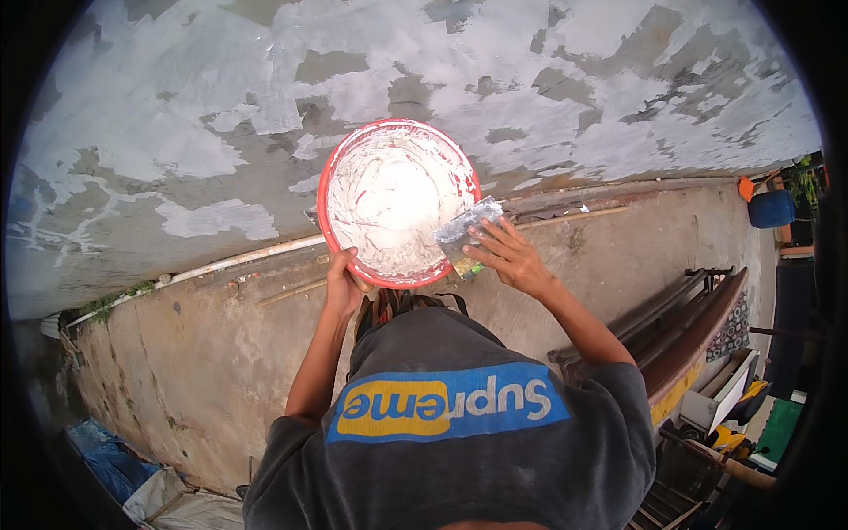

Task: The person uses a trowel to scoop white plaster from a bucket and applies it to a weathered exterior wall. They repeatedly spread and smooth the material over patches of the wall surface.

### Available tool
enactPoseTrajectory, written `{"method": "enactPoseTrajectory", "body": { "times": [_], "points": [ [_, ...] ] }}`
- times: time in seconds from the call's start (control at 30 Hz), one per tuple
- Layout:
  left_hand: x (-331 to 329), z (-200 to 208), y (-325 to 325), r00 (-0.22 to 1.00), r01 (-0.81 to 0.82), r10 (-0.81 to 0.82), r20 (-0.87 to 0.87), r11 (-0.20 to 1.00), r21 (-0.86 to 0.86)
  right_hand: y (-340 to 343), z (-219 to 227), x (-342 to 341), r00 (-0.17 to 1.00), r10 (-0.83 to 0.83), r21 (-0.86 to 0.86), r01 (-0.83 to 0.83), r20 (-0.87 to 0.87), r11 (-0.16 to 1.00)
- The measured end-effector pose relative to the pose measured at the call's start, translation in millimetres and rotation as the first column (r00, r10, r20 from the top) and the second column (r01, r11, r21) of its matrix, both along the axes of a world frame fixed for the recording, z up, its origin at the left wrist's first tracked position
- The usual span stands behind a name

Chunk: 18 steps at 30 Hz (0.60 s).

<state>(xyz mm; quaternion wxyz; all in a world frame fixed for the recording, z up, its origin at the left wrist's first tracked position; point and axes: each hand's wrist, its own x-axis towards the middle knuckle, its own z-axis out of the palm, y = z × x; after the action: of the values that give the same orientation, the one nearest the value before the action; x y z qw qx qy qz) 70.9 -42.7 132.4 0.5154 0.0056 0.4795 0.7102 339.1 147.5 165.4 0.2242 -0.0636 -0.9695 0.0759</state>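
A round red basin (325, 205) with white paste (389, 196) smeared over its inside is tilted up in front of me. My left hand (344, 276) grips its near left rim, the thumb over the edge and the other fingers mostly hidden beneath. My right hand (519, 263) is closed on a flat metal scraper (468, 224), whose paste-streaked blade overlaps the basin's right rim. The fingers lie spread along the blade's back. Below the blade shows a small yellow-green patch that I cannot make out.
A grey wall (329, 65) with uneven white patches rises ahead. Along its foot run a pale pipe (238, 263) and a thin pole (574, 215). A long brown bench (680, 327) stands right, a blue barrel (771, 209) far right, and blue sheeting (110, 459) lies lower left.
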Motion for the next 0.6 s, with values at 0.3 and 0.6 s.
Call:
{"method": "enactPoseTrajectory", "body": {
  "times": [0.3,0.6],
  "points": [
    [82.2,22.7,-19.5,0.944,-0.006,0.025,-0.328,0.998,0.058,-24.6,16.2,0.5,0.912,-0.406,-0.803,0.205,-0.049,0.559],
    [138.6,40.7,-33.8,0.875,0.086,-0.034,-0.483,0.993,0.086,-27.4,13.4,42.8,0.983,-0.116,-0.371,0.161,0.141,0.914]
  ]
}}
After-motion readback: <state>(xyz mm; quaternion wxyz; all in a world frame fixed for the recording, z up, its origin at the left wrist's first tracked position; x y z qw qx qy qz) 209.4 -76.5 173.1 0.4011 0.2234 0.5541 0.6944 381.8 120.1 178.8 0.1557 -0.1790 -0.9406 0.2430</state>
